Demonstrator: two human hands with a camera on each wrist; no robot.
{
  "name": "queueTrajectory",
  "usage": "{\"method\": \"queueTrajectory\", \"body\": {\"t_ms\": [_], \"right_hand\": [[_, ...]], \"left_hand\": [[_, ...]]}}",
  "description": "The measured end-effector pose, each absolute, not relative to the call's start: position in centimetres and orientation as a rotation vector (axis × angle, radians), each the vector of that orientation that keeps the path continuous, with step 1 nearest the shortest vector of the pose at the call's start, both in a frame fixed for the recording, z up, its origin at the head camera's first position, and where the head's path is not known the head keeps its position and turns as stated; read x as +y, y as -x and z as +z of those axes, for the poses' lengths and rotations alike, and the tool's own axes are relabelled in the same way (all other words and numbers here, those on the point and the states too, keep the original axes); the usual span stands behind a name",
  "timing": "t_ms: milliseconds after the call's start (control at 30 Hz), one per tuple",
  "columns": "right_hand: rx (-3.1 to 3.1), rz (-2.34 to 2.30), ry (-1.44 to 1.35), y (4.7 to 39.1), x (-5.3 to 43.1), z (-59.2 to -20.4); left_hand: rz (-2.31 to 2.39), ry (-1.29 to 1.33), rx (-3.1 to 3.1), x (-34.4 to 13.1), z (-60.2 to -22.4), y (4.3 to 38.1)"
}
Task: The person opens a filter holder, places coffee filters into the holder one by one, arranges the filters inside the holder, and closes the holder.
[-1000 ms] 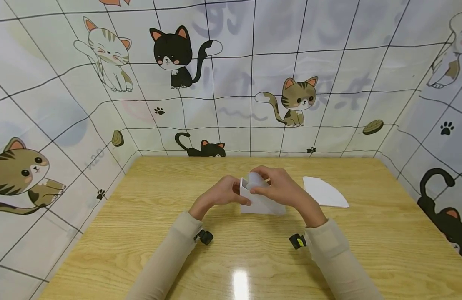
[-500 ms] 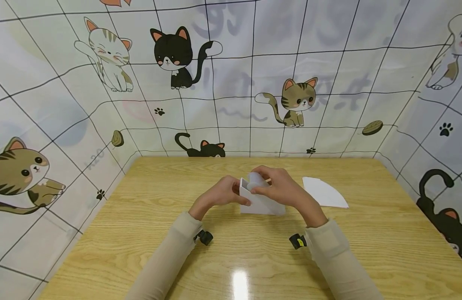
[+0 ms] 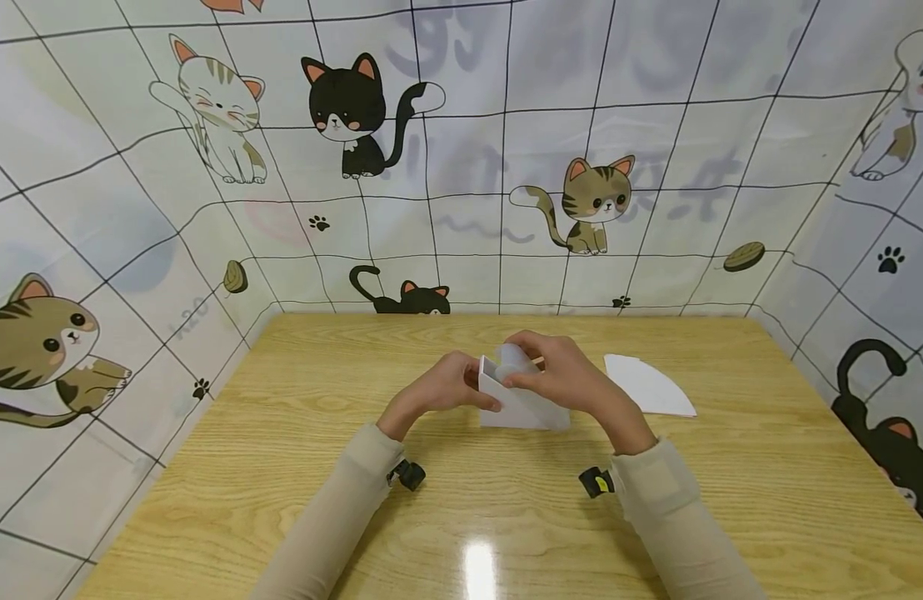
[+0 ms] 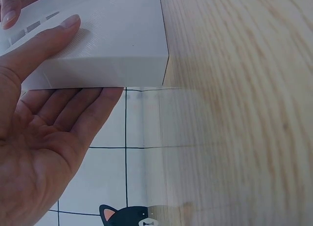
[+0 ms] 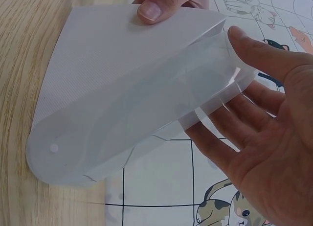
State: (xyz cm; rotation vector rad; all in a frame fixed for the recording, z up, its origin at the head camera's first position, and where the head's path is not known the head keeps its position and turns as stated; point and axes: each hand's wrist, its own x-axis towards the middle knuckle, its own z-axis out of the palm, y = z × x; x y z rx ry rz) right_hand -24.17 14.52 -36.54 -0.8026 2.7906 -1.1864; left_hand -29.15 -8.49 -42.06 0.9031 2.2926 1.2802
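A white wedge-shaped case (image 3: pixel 516 410) stands on the wooden table with its narrow open side up. My left hand (image 3: pixel 448 385) grips its left end, thumb on the near face and fingers behind, as the left wrist view shows on the white case (image 4: pixel 115 35). A translucent plastic cover (image 5: pixel 132 108) lies along the case's edge, fixed by a small round pin (image 5: pixel 54 148) at one corner. My right hand (image 3: pixel 562 375) holds the cover's raised end, thumb on one side and fingers on the other. Part of the case is hidden behind this hand.
To the right of the case, a white fan-shaped piece (image 3: pixel 649 387) lies flat on the table (image 3: pixel 341 367). A cloth wall with printed cats and grid lines rises behind and at both sides. Small black wrist cameras (image 3: pixel 409 475) hang below both cuffs.
My right hand and the translucent cover's end have shifted very slightly to the right. The left hand and the case keep their place.
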Motion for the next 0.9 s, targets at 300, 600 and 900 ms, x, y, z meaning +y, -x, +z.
{"method": "queueTrajectory", "body": {"t_ms": [300, 600, 900], "right_hand": [[2.78, -1.208, 0.814, 24.24, 14.77, -36.65], [2.773, -1.219, 0.821, 24.18, 14.89, -36.55], [2.764, -1.226, 0.818, 24.11, 14.98, -36.44]], "left_hand": [[1.283, -0.895, 2.291, -8.43, -42.06, 29.2], [1.276, -0.897, 2.298, -8.33, -42.14, 29.26], [1.284, -0.903, 2.291, -8.41, -42.19, 29.24]]}}
